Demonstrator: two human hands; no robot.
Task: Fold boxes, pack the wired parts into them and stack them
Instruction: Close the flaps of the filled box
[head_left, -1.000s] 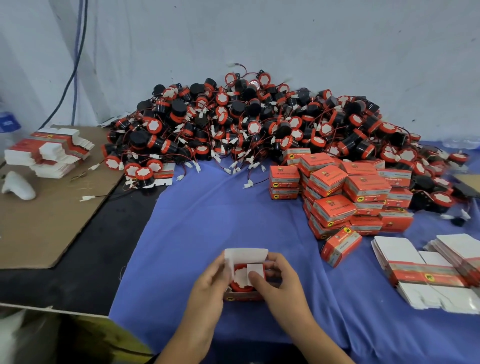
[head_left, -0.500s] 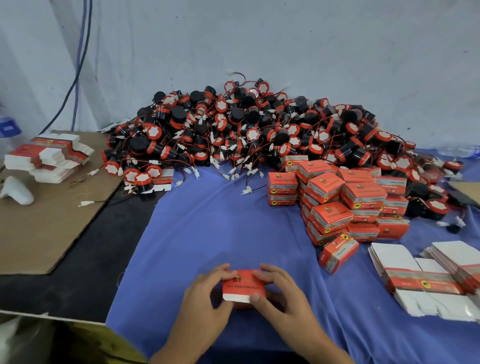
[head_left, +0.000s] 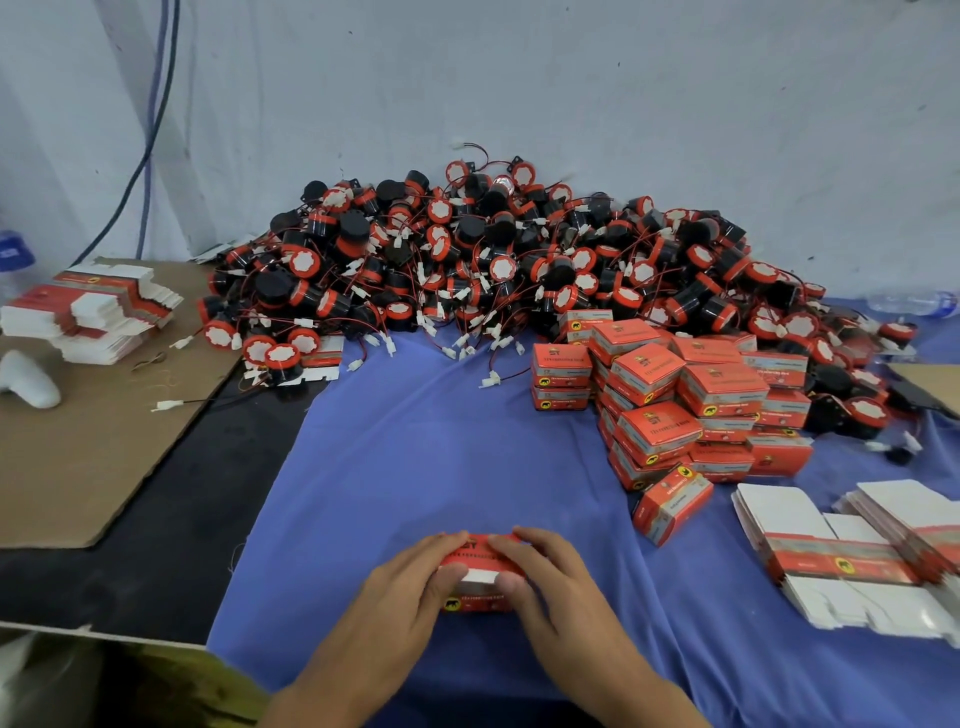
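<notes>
Red box (head_left: 475, 557), lid up a second ago, now folded down, sits on the counter (head_left: 441, 467), clamped between left grip (head_left: 410, 587) and right grip (head_left: 561, 587).

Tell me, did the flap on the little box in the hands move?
Yes. The flap stood up before; now it is folded down toward the blue cloth, closing the box held by the left hand and right hand.

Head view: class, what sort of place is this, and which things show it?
Probably a small hand-packing workbench: a heap of wired parts lies against the wall, closed orange boxes are stacked beside it, and flat unfolded cartons wait on the blue cloth.
</notes>
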